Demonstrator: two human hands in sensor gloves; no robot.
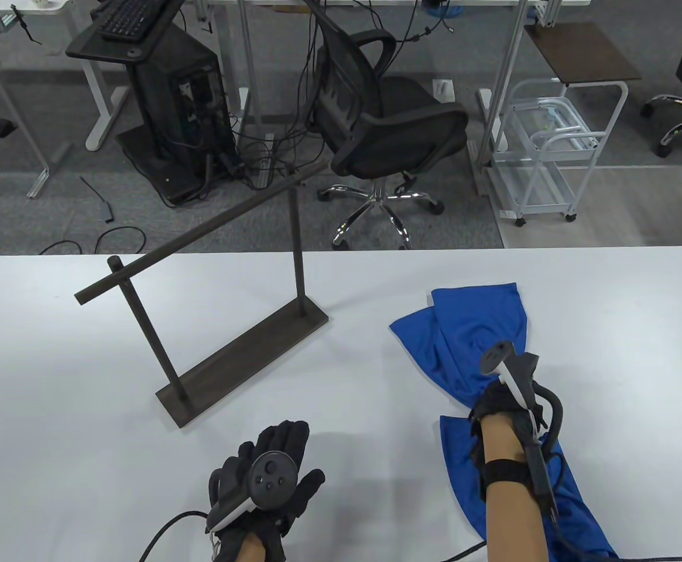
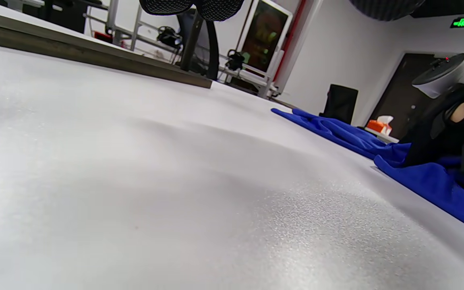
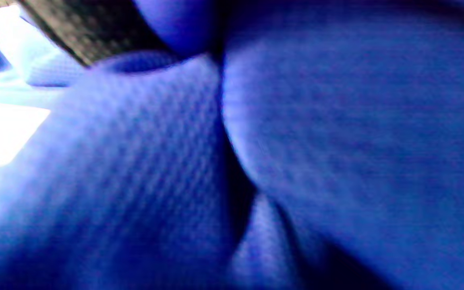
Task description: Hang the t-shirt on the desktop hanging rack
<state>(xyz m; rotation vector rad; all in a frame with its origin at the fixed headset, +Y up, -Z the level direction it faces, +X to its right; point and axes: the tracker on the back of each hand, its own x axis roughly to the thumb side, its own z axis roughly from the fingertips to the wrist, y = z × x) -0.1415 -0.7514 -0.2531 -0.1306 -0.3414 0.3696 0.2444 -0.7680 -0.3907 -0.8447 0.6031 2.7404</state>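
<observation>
A blue t-shirt [image 1: 475, 345] lies bunched on the right of the white table [image 1: 83, 363]. My right hand [image 1: 496, 404] rests on its middle and grips the fabric, which gathers in toward the hand; its fingers are hidden under the tracker. The right wrist view is filled with blue cloth [image 3: 296, 141], with one gloved finger [image 3: 91, 32] at the top left. The dark wooden hanging rack [image 1: 200, 234] stands at centre left, bare, with its base [image 1: 241, 363] on the table. My left hand [image 1: 294, 451] lies flat and empty on the table near the front edge, fingers spread, below the rack's base.
In the left wrist view the rack's base [image 2: 95, 52] is at the far left and the shirt [image 2: 336, 129] at the right. Beyond the table's far edge stand an office chair [image 1: 387, 129], a computer tower [image 1: 177, 111] and a white cart [image 1: 545, 152].
</observation>
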